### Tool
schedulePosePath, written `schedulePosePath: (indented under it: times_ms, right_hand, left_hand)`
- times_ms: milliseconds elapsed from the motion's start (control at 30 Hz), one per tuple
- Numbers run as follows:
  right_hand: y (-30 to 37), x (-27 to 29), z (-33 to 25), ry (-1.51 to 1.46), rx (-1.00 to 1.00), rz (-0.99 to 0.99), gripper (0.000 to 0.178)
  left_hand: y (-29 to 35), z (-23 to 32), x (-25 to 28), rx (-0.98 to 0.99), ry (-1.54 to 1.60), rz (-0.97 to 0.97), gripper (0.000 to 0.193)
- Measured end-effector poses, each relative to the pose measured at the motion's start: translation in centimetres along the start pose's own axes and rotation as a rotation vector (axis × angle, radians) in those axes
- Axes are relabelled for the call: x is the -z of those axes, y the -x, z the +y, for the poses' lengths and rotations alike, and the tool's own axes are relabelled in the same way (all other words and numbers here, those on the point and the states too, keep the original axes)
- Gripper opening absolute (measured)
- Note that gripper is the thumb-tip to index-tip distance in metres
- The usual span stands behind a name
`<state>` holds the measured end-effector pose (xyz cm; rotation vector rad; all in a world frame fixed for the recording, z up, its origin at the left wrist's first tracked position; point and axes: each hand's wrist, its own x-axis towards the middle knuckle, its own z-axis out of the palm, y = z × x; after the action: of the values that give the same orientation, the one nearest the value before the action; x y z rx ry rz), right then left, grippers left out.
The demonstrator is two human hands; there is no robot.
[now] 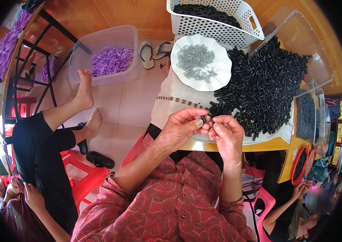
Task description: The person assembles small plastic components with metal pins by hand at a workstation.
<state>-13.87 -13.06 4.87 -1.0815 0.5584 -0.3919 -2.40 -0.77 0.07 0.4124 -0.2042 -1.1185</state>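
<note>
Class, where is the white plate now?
In the head view, the plate is upper centre, left of the black pieces, just below the white basket.

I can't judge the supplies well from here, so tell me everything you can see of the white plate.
The white plate is wide, with a scalloped rim and a smooth surface, perhaps ceramic or plastic. It lies face up on the pale cloth, bearing a loose spread of small clear pieces. Black pieces crowd its right side; whether it touches the perforated basket beyond is unclear. Neither the left hand nor the right hand touches it.
</note>
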Motion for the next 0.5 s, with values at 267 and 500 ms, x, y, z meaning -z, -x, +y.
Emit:
schedulePosePath:
  times_ms: [267,500]
  right_hand:
    - [0.02,-0.25,0.18,0.065,0.029,0.002,0.018]
    - [0.54,-0.50,0.16,0.135,0.047,0.005,0.014]
  left_hand:
    - [0.01,-0.25,0.45,0.025,-0.022,0.010,0.027]
    - [0.14,-0.18,0.72,0.024,0.044,-0.003,0.027]
